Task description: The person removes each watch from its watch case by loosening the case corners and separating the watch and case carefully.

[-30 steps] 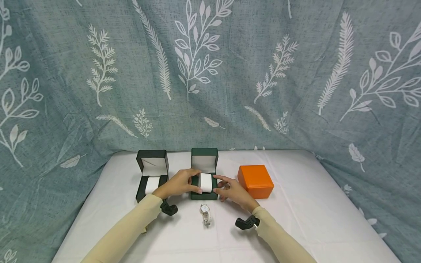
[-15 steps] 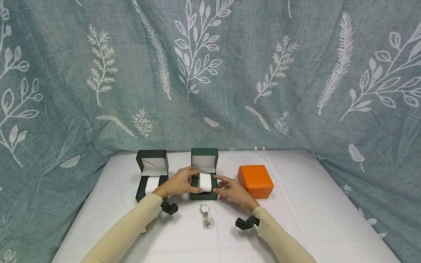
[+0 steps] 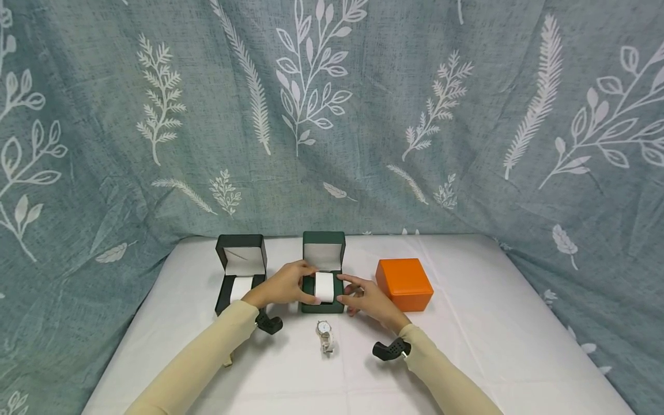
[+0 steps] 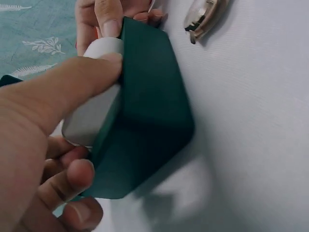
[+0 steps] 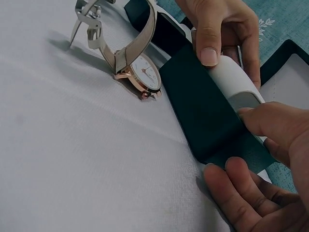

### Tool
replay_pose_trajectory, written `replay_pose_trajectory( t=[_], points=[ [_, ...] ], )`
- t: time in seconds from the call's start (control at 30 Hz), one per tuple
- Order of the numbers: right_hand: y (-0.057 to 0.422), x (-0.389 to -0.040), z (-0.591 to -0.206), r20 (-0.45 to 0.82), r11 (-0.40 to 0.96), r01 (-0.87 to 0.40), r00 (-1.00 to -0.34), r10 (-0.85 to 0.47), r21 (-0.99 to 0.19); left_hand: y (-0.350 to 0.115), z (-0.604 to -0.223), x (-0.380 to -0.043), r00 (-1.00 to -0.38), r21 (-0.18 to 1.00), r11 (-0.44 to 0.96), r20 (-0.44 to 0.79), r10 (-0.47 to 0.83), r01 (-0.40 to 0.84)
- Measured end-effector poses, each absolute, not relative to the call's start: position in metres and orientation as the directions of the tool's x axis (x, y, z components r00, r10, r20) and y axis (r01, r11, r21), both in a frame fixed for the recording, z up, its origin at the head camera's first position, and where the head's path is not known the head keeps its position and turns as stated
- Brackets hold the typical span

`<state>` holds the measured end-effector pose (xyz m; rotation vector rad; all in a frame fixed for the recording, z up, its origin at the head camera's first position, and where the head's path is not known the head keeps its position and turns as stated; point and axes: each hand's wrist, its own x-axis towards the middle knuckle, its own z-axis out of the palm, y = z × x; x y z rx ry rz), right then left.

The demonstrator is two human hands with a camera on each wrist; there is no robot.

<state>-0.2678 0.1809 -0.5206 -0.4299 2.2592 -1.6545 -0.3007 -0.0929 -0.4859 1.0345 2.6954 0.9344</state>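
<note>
A green watch box (image 3: pixel 323 308) stands open at the table's middle, holding a white watch cushion (image 3: pixel 324 287). My left hand (image 3: pixel 284 283) pinches the cushion between its thumb at the front and a finger at the back. In the left wrist view, that thumb lies across the cushion (image 4: pixel 96 116). My right hand (image 3: pixel 374 302) holds the box's right side; in the right wrist view, its thumb is inside the wall beside the cushion and its fingers lie against the outside. Nearer me lies a watch (image 3: pixel 324 329) with a pale strap, its dial up.
Left of the green box stands an open black watch box (image 3: pixel 241 242) with a white cushion (image 3: pixel 241 286). A closed orange box (image 3: pixel 404 279) is to the right. A small gold-coloured thing (image 3: pixel 228 361) shows partly from behind the left sleeve. A patterned curtain (image 3: pixel 332 115) hangs behind the table.
The white cushion has straightened slightly inside the green box. My hands keep nearly the same places, and the head view has shifted a little.
</note>
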Motion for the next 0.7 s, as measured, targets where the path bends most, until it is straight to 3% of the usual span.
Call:
replay_pose_trajectory(
  t=[0.27,0.7],
  points=[
    [0.18,-0.2679,-0.5207,-0.066,0.299,-0.067,-0.908,-0.415,-0.952,-0.091,-0.4796,-0.2989,-0.766,0.602,0.595,0.043,0.642,0.533],
    [0.1821,-0.2692,-0.5225,-0.064,0.297,-0.069,-0.908,-0.415,-0.952,-0.0928,-0.4839,-0.2982,-0.779,0.619,0.595,0.044,0.626,0.513]
  ],
)
